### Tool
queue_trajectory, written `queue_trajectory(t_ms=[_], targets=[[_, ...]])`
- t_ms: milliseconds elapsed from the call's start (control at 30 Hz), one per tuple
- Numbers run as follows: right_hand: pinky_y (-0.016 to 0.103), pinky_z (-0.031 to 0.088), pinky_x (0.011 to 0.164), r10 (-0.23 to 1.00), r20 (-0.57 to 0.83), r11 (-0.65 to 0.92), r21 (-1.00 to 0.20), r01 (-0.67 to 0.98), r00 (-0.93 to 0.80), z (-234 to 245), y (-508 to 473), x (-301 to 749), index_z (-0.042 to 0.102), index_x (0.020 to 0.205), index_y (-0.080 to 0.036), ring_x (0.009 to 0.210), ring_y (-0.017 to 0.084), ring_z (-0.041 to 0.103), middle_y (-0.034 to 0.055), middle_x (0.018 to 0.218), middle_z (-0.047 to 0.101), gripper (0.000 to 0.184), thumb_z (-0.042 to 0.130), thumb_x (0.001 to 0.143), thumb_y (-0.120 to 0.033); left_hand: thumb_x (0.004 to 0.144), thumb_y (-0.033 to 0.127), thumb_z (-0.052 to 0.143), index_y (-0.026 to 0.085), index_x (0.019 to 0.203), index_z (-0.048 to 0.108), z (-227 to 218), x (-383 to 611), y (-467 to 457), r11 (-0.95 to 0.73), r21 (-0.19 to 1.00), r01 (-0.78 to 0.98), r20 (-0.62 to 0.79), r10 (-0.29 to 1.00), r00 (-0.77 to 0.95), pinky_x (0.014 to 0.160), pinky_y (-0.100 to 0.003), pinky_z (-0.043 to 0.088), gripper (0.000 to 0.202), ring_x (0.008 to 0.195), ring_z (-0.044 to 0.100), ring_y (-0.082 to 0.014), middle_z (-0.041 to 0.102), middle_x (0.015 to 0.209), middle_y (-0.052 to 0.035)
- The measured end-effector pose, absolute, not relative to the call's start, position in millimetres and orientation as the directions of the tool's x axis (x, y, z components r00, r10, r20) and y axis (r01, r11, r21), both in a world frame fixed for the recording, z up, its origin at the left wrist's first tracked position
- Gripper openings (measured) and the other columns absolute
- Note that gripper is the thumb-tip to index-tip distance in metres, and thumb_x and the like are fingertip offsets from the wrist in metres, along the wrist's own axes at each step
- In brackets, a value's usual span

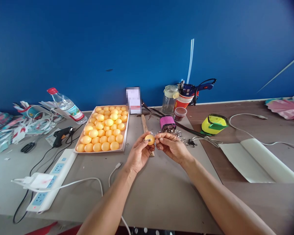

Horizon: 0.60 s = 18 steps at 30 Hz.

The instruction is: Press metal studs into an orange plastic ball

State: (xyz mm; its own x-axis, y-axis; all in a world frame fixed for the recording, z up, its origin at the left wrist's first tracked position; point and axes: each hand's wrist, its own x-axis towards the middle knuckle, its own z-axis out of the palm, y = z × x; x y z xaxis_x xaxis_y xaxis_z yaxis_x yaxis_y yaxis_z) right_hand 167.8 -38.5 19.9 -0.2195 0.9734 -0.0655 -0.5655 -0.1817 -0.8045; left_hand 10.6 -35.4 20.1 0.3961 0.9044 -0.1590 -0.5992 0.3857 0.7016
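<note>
Between its thumb and fingers, my left hand (139, 152) grips an orange ball (150, 139) that has something small and shiny on its face. My right hand (172, 147) is closed in a pinch right beside the ball, and whatever small piece sits in its fingertips is too tiny to name. Behind the hands lies a hammer with a wooden handle (144, 123), partly covered by my left hand. A purple container (167, 122) spills small metal bits (177, 133) onto the table just past my right hand. To the left, a shallow box (123, 147) holds many similar orange balls.
On the left are a power strip (54, 176), a glue gun (61, 136), a water bottle (67, 106) and loose cables. A glass jar (171, 99) and a red cup (183, 99) stand by the blue wall. Rightward are a yellow-green container (214, 124) and a paper roll (267, 160).
</note>
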Motion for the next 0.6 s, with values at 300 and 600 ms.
queue_trajectory(t_ms=[300,600], targets=[[0.024,0.030,0.051,0.984,-0.023,-0.113,-0.842,-0.527,-0.174,21.5,-40.1,166.2,0.060,0.073,-0.020,0.051,0.008,0.038,-0.0030,0.062,0.054,0.018,0.074,0.069,-0.031,0.074,0.025,0.069,0.020,0.110,0.060,19.9,12.0,-35.9,0.342,0.752,-0.564,-0.141,0.919,0.368,0.070,-0.024,0.047,0.037,0.069,0.059,-0.0102,0.063,0.089,-0.0026],[0.025,0.032,0.056,0.976,-0.044,-0.142,-0.872,-0.468,-0.215,27.8,-43.1,161.3,0.059,0.070,-0.018,0.055,0.008,0.042,-0.0033,0.063,0.052,0.023,0.075,0.066,-0.035,0.073,0.024,0.069,0.020,0.107,0.063,18.8,12.2,-35.0,0.320,0.759,-0.567,-0.121,0.925,0.361,0.071,-0.025,0.045,0.035,0.071,0.058,-0.0101,0.063,0.087,-0.0016]])
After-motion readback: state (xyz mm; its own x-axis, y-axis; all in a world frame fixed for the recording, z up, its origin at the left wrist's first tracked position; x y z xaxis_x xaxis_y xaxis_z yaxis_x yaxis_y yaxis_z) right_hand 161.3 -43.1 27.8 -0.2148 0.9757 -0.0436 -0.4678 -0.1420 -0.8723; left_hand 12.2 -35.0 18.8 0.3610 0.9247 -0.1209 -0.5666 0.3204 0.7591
